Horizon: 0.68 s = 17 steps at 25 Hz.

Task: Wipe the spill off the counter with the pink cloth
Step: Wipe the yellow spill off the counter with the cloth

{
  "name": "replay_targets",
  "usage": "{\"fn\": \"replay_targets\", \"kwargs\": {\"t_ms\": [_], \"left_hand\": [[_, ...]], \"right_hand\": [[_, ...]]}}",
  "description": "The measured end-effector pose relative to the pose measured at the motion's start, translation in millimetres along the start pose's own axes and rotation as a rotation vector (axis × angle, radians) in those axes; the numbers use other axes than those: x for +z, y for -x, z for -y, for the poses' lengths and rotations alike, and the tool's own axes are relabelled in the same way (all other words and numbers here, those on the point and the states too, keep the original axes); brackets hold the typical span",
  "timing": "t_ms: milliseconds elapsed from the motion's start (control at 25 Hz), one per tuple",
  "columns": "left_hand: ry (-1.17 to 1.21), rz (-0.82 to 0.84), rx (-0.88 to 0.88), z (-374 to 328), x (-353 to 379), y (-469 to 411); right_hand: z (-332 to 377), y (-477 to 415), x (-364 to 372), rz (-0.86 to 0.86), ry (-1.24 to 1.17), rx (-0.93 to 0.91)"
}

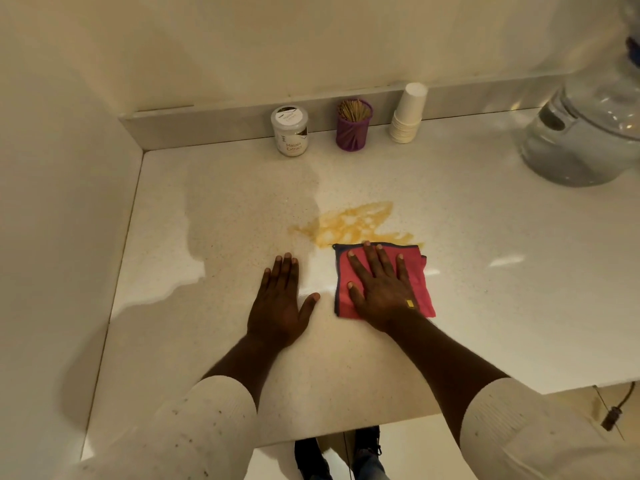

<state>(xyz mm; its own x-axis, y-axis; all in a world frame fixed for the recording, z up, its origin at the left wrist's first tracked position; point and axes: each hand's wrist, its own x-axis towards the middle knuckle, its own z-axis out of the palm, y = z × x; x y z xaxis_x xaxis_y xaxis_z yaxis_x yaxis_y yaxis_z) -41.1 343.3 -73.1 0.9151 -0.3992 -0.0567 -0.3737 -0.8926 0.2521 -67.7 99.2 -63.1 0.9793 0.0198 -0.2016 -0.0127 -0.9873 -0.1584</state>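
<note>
We have our right hand (379, 289) pressed flat on the pink cloth (420, 289), fingers spread wide, palm down, nothing gripped; the cloth is pinned under it rather than pinched. Our left hand (278, 306) lies flat and empty on the bare counter (485, 323) just beside the cloth, fingers close together, thumb out, steadying us

The cloth sits folded into a rough square near the middle of the counter, its far edge touching the near rim of the yellow spill (349, 225), which spreads away from us toward the back wall. Most of the puddle looks untouched, so we judge the wiping has barely begun

The cloth looks soft, thin and light, a limp fabric with a dark stitched border; we expect it to bunch or unfold if pushed from one corner. Holding it under a flat palm over its centre, as now, seems the best hold, with weight kept on the leading edge so it soaks rather than smears. The counter looks glossy, so the cloth may slide freely

A jar (290, 130), a purple holder of sticks (354, 126) and stacked paper cups (408, 114) stand well behind the spill
</note>
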Motion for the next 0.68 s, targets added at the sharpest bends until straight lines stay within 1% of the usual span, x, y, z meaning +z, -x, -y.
{"fn": "replay_targets", "kwargs": {"t_ms": [160,240,440,560,680], "left_hand": [[0.020,0.014,-0.001,-2.3,-4.0,1.2],[0.005,0.033,-0.001,-4.6,-6.7,2.4],[-0.003,0.059,-0.012,-5.9,-9.5,2.5],[-0.013,0.053,-0.016,-5.5,-9.4,2.0],[-0.025,0.036,-0.014,-6.1,-7.5,2.0]], "right_hand": [[10.7,32.8,11.7,-0.042,-0.015,-0.131],[3.1,48.7,15.2,-0.055,-0.012,-0.136],[-42.8,48.8,5.4,-0.051,-0.007,0.045],[-68.4,29.3,-3.0,-0.058,0.000,0.132],[-82.6,0.9,-10.5,-0.071,-0.012,0.180]]}}
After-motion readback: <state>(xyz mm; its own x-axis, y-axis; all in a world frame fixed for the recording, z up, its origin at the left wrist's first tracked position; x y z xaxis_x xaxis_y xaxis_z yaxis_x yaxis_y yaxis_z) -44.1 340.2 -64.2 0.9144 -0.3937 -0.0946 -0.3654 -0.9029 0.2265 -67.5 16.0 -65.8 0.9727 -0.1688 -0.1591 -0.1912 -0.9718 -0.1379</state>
